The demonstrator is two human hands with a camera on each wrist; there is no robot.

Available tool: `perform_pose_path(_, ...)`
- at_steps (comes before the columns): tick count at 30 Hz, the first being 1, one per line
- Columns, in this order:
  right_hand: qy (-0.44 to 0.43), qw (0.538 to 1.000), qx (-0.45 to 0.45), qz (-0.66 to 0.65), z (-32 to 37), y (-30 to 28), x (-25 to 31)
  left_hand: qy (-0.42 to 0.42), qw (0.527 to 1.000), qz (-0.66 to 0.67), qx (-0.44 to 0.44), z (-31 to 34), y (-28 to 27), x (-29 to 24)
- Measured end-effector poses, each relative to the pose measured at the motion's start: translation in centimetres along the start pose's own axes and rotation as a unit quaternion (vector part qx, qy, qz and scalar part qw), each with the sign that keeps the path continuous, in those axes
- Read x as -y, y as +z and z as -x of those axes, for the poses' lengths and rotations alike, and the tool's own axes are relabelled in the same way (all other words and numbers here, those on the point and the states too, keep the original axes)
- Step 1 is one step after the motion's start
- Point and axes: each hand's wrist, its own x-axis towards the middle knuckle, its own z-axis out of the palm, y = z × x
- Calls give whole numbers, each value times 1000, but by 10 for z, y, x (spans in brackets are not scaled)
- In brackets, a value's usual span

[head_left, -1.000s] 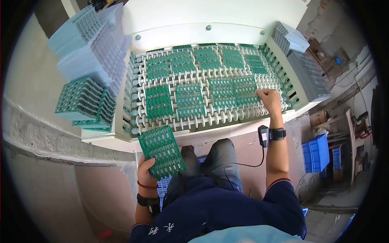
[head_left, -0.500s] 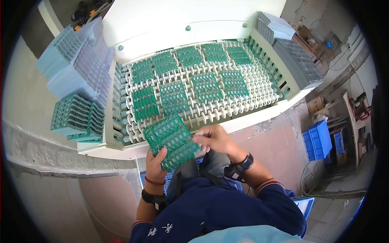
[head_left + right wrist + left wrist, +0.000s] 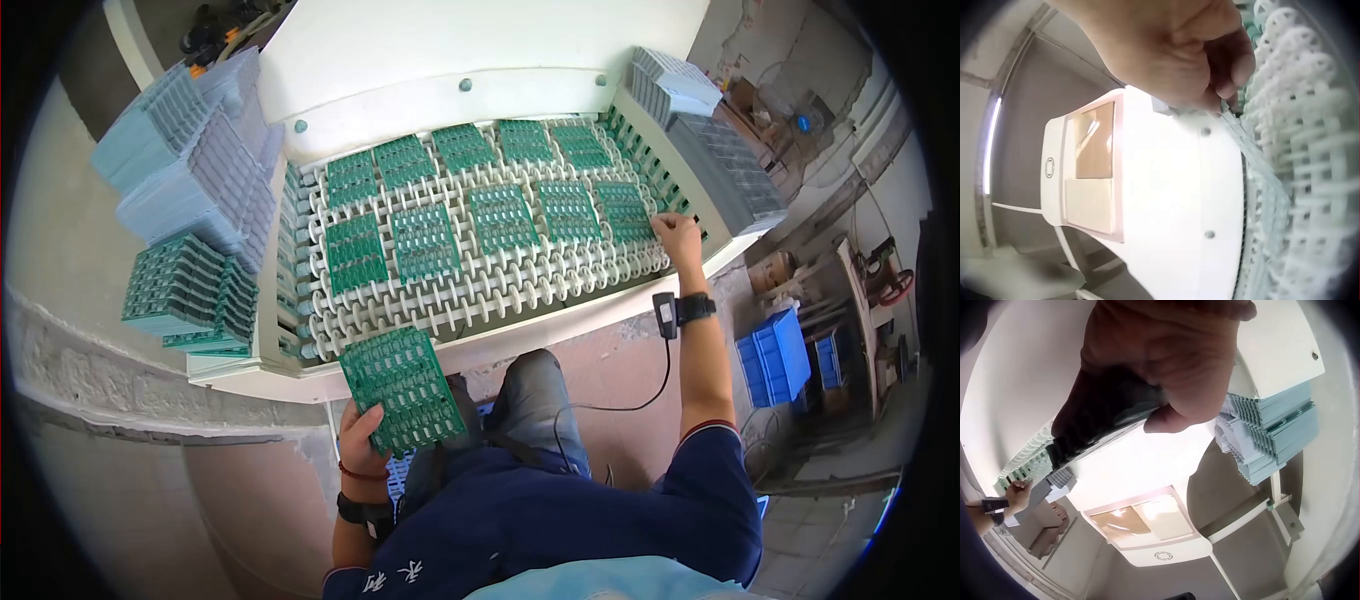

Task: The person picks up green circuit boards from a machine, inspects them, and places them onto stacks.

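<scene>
Green circuit panels lie in two rows on the white roller bed (image 3: 480, 298) in the head view. My right hand (image 3: 682, 243) pinches the edge of the rightmost front-row panel (image 3: 624, 212), which lies on or just over the rollers. In the right wrist view that hand (image 3: 1172, 56) holds the thin panel (image 3: 1260, 162) at its edge. Low at the left, over the lap, my left hand (image 3: 362, 440) grips a stack of green panels (image 3: 400, 388), thumb on top. The left wrist view shows the hand (image 3: 1160, 362) curled round the dark underside of the stack (image 3: 1104, 415).
Pale blue stacked trays (image 3: 195, 160) and a pile of green panels (image 3: 180, 290) stand on the machine's left side. Grey trays (image 3: 725, 170) stand on its right side. A blue bin (image 3: 773, 358) is at the far right, and a cable hangs from the right wrist.
My right hand has moved from the held stack out to the right end of the front row, where another panel now lies. The left hand and its stack have dropped slightly.
</scene>
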Motion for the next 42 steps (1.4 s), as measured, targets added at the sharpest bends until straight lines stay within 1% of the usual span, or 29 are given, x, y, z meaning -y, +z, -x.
perform_pose_path(1, -14, 999, -17, 36, 6, 2, 12, 5, 1000, 0, -2, -1, 1, 0)
perform_pose_path(2, -28, 999, -15, 18, 20, 1, 34, 8, 1000, -8, -4, -2, 3, 1)
perform_pose_path(3, -53, 998, 18, -28, 33, 6, 48, 8, 1000, -18, -8, 0, 5, 2)
perform_pose_path(4, -54, 995, 57, -69, 54, 7, 77, 6, 1000, -21, -14, 0, 7, 1)
perform_pose_path(5, -73, 980, 129, -132, 74, 15, 92, -1, 1000, -20, -16, -1, 9, 1)
perform_pose_path(6, -89, 955, 182, -216, 97, 32, 102, -6, 1000, -19, -18, -2, 12, 0)
perform_pose_path(7, -75, 920, 276, -267, 119, 33, 127, -6, 999, -22, -23, -4, 13, 1)
perform_pose_path(8, -61, 873, 345, -340, 143, 47, 137, -12, 1000, -20, -18, -6, 14, 2)
perform_pose_path(9, 29, 810, 458, -366, 159, 42, 160, -18, 1000, -17, -12, -7, 13, 3)
perform_pose_path(11, 47, 723, 542, -427, 188, 52, 184, -19, 1000, -21, -7, -8, 10, 6)
perform_pose_path(13, 40, 686, 588, -427, 207, 66, 194, -19, 999, -32, -15, -6, 7, 8)
perform_pose_path(14, 39, 682, 593, -426, 208, 67, 196, -25, 999, -31, -12, -5, 1, 8)
perform_pose_path(16, 65, 693, 575, -431, 209, 66, 200, -17, 999, -32, -23, 0, -10, 7)
perform_pose_path(19, 75, 745, 497, -438, 188, 60, 183, 1, 999, -7, -40, 12, -12, -5)
perform_pose_path(21, 115, 771, 409, -474, 174, 64, 167, 14, 999, 18, -48, 21, -15, -14)
perform_pose_path(23, 137, 789, 349, -487, 166, 65, 164, 15, 998, 57, -10, 28, -25, -22)
perform_pose_path(24, 136, 788, 353, -485, 166, 67, 168, 9, 998, 61, 3, 30, -29, -25)
perform_pose_path(26, 96, 799, 387, -450, 169, 72, 179, 3, 997, 77, 11, 36, -31, -29)
perform_pose_path(27, 99, 799, 386, -451, 173, 76, 190, -4, 996, 90, 23, 39, -31, -30)
perform_pose_path(29, 74, 776, 447, -439, 181, 89, 223, -17, 995, 99, 16, 43, -30, -31)
perform_pose_path(30, 76, 775, 445, -442, 184, 97, 238, -17, 995, 96, 15, 43, -29, -30)
perform_pose_path(31, 81, 764, 462, -443, 187, 107, 252, -16, 995, 94, 15, 44, -27, -30)
perform_pose_path(32, 85, 753, 479, -443, 187, 113, 259, -14, 995, 102, 13, 44, -25, -30)
perform_pose_path(33, 83, 753, 478, -445, 185, 116, 261, -13, 995, 100, 14, 44, -25, -30)
perform_pose_path(36, -15, 851, 426, -307, 176, 115, 261, 11, 998, 58, -6, 46, -25, -30)
perform_pose_path(37, -17, 850, 430, -304, 169, 109, 256, 14, 998, 62, -9, 45, -25, -30)
perform_pose_path(39, 65, 861, 397, -312, 159, 99, 241, -1, 998, 41, -37, 45, -27, -29)
perform_pose_path(41, 22, 858, 382, -344, 146, 95, 216, -3, 999, 34, -34, 38, -29, -24)
perform_pose_path(42, 1, 882, 369, -293, 141, 93, 207, -4, 999, 23, -37, 33, -28, -22)
